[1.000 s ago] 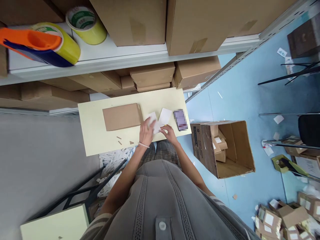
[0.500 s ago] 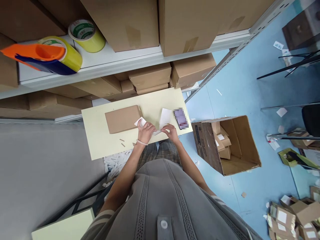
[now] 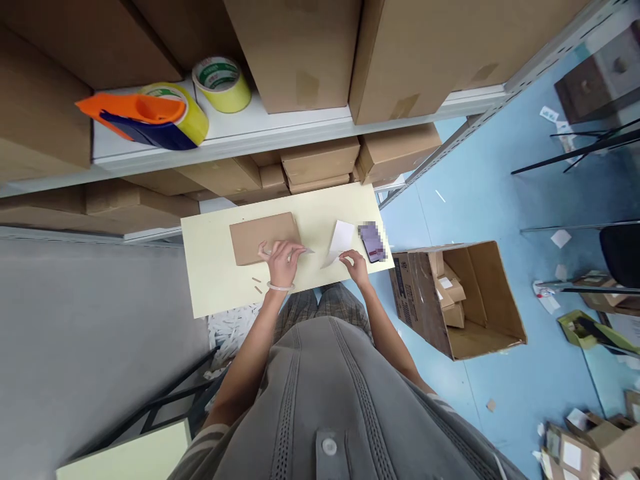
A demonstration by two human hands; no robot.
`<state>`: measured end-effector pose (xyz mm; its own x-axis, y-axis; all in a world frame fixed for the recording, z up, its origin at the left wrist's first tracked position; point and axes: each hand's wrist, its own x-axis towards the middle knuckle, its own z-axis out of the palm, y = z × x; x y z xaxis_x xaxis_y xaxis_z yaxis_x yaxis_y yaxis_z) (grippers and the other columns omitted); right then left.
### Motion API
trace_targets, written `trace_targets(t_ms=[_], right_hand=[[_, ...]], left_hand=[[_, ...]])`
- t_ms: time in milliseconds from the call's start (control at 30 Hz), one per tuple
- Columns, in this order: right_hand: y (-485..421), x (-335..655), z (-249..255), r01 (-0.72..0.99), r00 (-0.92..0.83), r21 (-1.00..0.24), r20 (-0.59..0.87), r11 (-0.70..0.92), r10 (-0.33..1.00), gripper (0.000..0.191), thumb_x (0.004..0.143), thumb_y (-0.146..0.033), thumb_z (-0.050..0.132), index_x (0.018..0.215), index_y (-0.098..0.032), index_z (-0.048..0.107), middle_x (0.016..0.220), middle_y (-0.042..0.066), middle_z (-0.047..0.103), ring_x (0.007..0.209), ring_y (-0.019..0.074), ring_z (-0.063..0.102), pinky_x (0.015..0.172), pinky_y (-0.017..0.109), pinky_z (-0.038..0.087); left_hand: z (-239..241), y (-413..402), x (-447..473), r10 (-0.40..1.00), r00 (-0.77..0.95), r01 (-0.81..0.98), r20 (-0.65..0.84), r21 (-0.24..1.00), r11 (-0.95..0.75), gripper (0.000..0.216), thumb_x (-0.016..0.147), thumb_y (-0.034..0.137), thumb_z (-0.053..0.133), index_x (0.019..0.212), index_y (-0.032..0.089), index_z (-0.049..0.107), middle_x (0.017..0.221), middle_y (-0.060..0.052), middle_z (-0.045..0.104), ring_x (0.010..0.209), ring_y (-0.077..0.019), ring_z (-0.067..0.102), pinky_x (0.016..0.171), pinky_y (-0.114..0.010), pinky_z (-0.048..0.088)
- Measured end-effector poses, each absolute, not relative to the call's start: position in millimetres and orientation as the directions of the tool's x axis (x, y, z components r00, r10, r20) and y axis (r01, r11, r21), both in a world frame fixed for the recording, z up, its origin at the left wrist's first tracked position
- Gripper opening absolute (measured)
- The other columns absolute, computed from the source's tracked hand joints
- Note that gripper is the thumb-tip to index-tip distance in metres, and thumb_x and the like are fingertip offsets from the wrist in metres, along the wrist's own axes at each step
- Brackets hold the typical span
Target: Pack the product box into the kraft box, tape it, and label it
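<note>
One flat brown cardboard packet (image 3: 264,237) is seen lying on the pale yellow bench (image 3: 215,280), and it is taken here as the landmark. Two white slips are counted: a thin white strip (image 3: 304,251) at the packet's near right corner, and a white label sheet (image 3: 340,240) lying well to the right of the packet. One blurred purple object (image 3: 373,241) lies farther right of the packet, beyond the sheet; what it is cannot be made out. Three small brown scraps (image 3: 257,285) are scattered just in front of the packet. On the shelf above and behind the packet, two yellow tape rolls (image 3: 221,83) are counted, one of them seated in an orange dispenser (image 3: 135,113).

The left hand (image 3: 281,260) is curled narrow over the packet's near edge, the strip being pinched at its fingertips. The right hand (image 3: 356,265) is set to the right of the packet, its fingers closed on the near corner of the label sheet. Whether the sheet is lifted clear of the bench cannot be told.
</note>
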<state>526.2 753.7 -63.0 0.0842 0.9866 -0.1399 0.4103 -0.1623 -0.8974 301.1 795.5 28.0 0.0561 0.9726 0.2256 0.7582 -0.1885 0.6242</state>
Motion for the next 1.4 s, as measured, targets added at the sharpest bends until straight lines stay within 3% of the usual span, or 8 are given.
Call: trace_targets(t_ms=[167, 367, 533, 867, 1067, 1167, 1267, 1400], right_hand=[[757.1, 495.2, -3.5, 0.307, 0.146, -0.94, -0.106, -0.147, 0.984, 0.029, 0.086, -0.046, 0.057, 0.1, -0.022, 0.068, 0.107, 0.008, 0.068, 0.106, 0.0243, 0.06, 0.096, 0.037, 0.042], [763.7, 443.6, 93.4, -0.007, -0.148, -0.988, -0.151, -0.154, 0.977, 0.037, 0.09, -0.052, 0.05, 0.081, -0.023, 0.071, 0.09, 0.003, 0.072, 0.095, 0.0215, 0.064, 0.092, 0.034, 0.043], [763.5, 407.2, 125.6, -0.054, -0.178, -0.987, -0.139, -0.151, 0.974, 0.031, 0.081, -0.052, 0.063, 0.08, -0.022, 0.07, 0.085, 0.002, 0.07, 0.09, 0.0208, 0.063, 0.085, 0.032, 0.046], [762.6, 361.2, 143.2, 0.005, -0.175, -0.989, -0.148, -0.15, 0.973, 0.03, 0.078, -0.05, 0.065, 0.07, -0.022, 0.063, 0.072, 0.001, 0.066, 0.076, 0.0181, 0.061, 0.077, 0.031, 0.047], [764.1, 352.6, 155.3, 0.414, -0.308, -0.894, 0.039, 0.171, 0.951, 0.028, 0.092, -0.044, 0.049, 0.076, -0.023, 0.059, 0.078, 0.002, 0.065, 0.079, 0.0184, 0.059, 0.079, 0.032, 0.042], [765.0, 350.3, 158.0, 0.515, -0.371, -0.806, 0.096, 0.291, 0.924, 0.025, 0.094, -0.039, 0.046, 0.08, -0.023, 0.06, 0.083, 0.002, 0.067, 0.082, 0.0187, 0.06, 0.08, 0.032, 0.04], [765.1, 351.2, 159.5, 0.507, -0.335, -0.822, 0.089, 0.259, 0.938, 0.022, 0.094, -0.039, 0.049, 0.085, -0.024, 0.062, 0.085, 0.002, 0.069, 0.082, 0.0184, 0.062, 0.083, 0.032, 0.041], [762.0, 356.2, 160.6, 0.429, -0.264, -0.889, 0.047, 0.161, 0.963, 0.017, 0.089, -0.037, 0.055, 0.085, -0.023, 0.063, 0.083, 0.001, 0.07, 0.082, 0.0182, 0.064, 0.084, 0.032, 0.043]], left_hand=[[71.7, 788.5, 280.8, 0.919, 0.051, 0.683, 0.39, 0.658, -0.317, 0.024, 0.094, 0.026, 0.051, 0.075, 0.026, 0.065, 0.083, 0.001, 0.072, 0.092, -0.0193, 0.065, 0.112, -0.05, 0.016], [106.9, 768.2, 259.0, 0.752, 0.124, 0.645, 0.648, 0.523, -0.557, 0.021, 0.088, 0.013, 0.057, 0.075, 0.028, 0.065, 0.09, 0.005, 0.075, 0.097, -0.0184, 0.068, 0.113, -0.053, 0.01], [120.9, 758.6, 234.0, 0.68, 0.173, 0.673, 0.713, 0.419, -0.61, 0.022, 0.087, 0.009, 0.058, 0.081, 0.029, 0.066, 0.094, 0.004, 0.075, 0.096, -0.0194, 0.069, 0.112, -0.055, 0.007], [139.2, 742.0, 186.9, 0.776, 0.182, 0.726, 0.604, 0.45, -0.521, 0.02, 0.093, 0.041, 0.051, 0.099, 0.032, 0.068, 0.104, -0.001, 0.074, 0.099, -0.0204, 0.067, 0.113, -0.052, 0.006], [163.3, 754.3, 168.7, 0.879, 0.115, 0.795, 0.463, 0.487, -0.361, 0.032, 0.095, 0.044, 0.043, 0.12, 0.033, 0.061, 0.132, -0.005, 0.059, 0.126, -0.0248, 0.051, 0.114, -0.053, 0.003], [167.6, 764.0, 167.1, 0.89, 0.194, 0.791, 0.413, 0.471, -0.391, 0.03, 0.096, 0.044, 0.043, 0.119, 0.035, 0.06, 0.117, -0.002, 0.068, 0.117, -0.024, 0.056, 0.114, -0.054, -0.006], [166.0, 768.4, 167.0, 0.92, 0.179, 0.766, 0.35, 0.537, -0.353, 0.03, 0.099, 0.04, 0.036, 0.112, 0.032, 0.061, 0.1, 0.001, 0.071, 0.098, -0.0188, 0.064, 0.114, -0.05, 0.003], [166.8, 768.6, 165.9, 0.95, 0.037, 0.753, 0.312, 0.616, -0.231, 0.027, 0.099, 0.038, 0.036, 0.108, 0.029, 0.06, 0.103, 0.0, 0.07, 0.098, -0.0181, 0.063, 0.109, -0.045, 0.014]])
